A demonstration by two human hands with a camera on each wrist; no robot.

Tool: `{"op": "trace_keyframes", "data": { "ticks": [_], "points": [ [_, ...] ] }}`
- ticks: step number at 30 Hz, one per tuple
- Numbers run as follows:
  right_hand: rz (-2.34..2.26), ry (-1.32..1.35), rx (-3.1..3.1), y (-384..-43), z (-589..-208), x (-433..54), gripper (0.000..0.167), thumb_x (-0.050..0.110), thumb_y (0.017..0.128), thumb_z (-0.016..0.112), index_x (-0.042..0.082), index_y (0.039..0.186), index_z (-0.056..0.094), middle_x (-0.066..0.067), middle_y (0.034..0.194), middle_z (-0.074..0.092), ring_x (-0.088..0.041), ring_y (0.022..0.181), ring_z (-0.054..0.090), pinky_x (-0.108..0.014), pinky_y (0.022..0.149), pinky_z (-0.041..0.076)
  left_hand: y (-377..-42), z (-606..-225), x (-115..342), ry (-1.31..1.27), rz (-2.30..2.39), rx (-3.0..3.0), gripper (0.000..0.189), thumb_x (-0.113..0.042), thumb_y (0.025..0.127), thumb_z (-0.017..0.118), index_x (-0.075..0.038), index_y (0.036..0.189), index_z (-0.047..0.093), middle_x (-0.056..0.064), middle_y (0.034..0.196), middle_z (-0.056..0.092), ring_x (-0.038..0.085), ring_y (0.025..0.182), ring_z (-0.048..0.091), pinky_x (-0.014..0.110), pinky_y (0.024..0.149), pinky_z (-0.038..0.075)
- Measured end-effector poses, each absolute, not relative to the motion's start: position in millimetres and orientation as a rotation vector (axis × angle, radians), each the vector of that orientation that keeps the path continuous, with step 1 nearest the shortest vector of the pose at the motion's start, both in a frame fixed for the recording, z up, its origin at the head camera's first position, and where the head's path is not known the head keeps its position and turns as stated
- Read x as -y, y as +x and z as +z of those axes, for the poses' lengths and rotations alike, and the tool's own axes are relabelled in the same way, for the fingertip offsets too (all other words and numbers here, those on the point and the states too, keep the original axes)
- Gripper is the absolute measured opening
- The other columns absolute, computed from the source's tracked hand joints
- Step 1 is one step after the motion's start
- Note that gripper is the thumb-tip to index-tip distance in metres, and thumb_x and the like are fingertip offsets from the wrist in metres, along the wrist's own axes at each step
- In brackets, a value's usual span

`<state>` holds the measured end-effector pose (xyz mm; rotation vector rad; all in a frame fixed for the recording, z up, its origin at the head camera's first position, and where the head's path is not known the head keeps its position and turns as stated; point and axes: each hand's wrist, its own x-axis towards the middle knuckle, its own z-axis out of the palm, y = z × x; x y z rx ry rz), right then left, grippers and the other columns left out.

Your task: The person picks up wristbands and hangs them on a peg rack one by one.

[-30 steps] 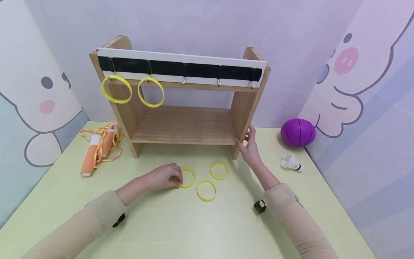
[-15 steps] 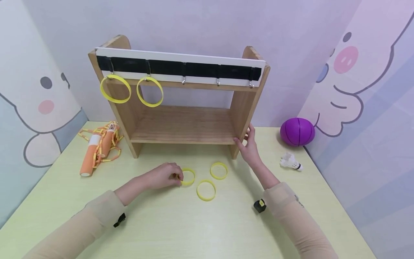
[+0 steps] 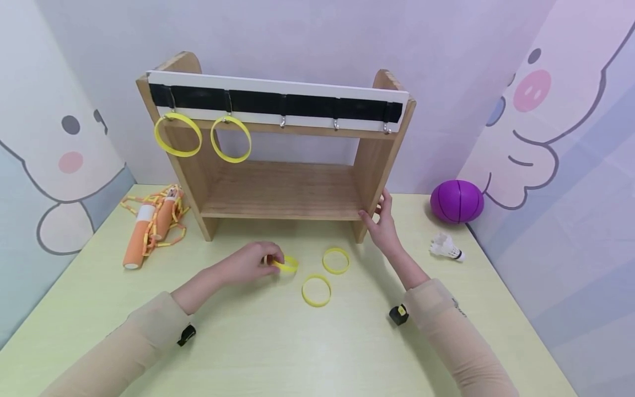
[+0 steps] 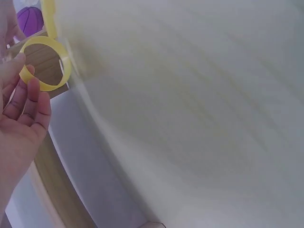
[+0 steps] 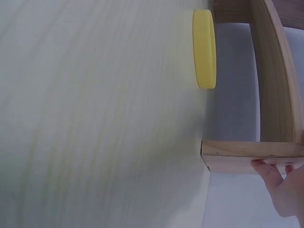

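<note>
My left hand (image 3: 249, 263) pinches a thin yellow ring (image 3: 291, 264) between thumb and fingers. In the left wrist view the ring (image 4: 66, 61) stands tilted up at the fingertips. Two more yellow rings, one nearer the front (image 3: 316, 304) and one further back (image 3: 336, 272), lie flat on the table to its right. My right hand (image 3: 384, 229) grips the right side panel of a small wooden shelf (image 3: 283, 190), thumb at the front edge. Along the shelf's top, a white board with a black strip (image 3: 258, 103) carries several metal hooks; yellow rings (image 3: 178, 153) hang from the two leftmost.
An orange-handled jump rope (image 3: 140, 234) lies left of the shelf. A purple ball (image 3: 457, 202) and a white shuttlecock (image 3: 446, 247) are at the right. A small black object with a yellow mark (image 3: 398, 315) shows beside the right sleeve.
My left hand has risen slightly toward the shelf, and the ring in it has gone from lying flat to tilted. My right hand keeps its hold on the shelf.
</note>
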<state>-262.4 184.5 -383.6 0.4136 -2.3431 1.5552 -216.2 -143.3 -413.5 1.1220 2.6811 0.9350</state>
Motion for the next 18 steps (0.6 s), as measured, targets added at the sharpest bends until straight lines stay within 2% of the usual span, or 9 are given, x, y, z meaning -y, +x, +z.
{"op": "trace_keyframes", "data": {
  "ticks": [12,18],
  "points": [
    [1.532,0.454,2.333,-264,-386,-186,0.07,-0.001,0.091,0.056,0.009,0.144,0.011,-0.031,0.133,0.037,-0.046,0.114,0.049,-0.058,0.09,0.045,-213,-397,141,1.184,0.998,-2.753,0.016,-0.009,0.08,0.074,-0.014,0.093,0.066,-0.009,0.08,0.059,0.007,0.07,0.052,0.02,0.058,0.047],
    [1.541,0.447,2.335,-264,-385,-186,0.071,0.001,0.092,0.057,0.01,0.145,0.012,-0.03,0.135,0.037,-0.046,0.115,0.048,-0.058,0.091,0.044,-211,-383,140,1.193,1.01,-2.785,0.017,-0.011,0.082,0.073,-0.015,0.095,0.065,-0.008,0.082,0.057,0.009,0.071,0.052,0.02,0.056,0.046]
  ]
}}
